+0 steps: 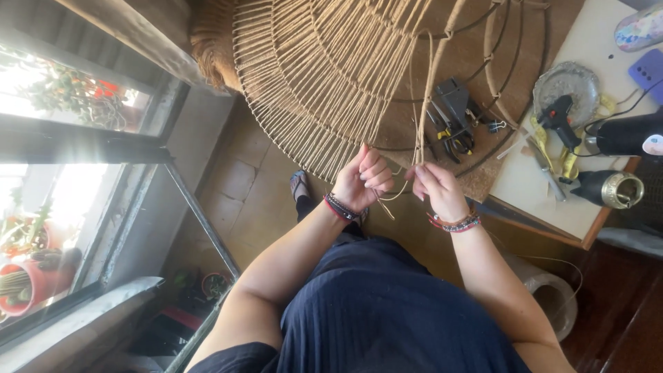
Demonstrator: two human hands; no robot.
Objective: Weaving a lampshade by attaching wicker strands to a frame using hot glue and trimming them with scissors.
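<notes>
A large round wire frame wrapped with tan cord stands tilted in front of me, its woven fan of strands filling the upper middle. My left hand is closed on the cord at the frame's lower rim. My right hand pinches a pair of long tan cord strands that run up to the top of the frame. Both wrists wear beaded bracelets. A loose cord end trails down between my hands.
A white-topped table at right carries a black glue gun, a silver dish, scissors, dark cylinders and a purple phone. Pliers and tools lie on the brown mat. A window with potted plants is at left.
</notes>
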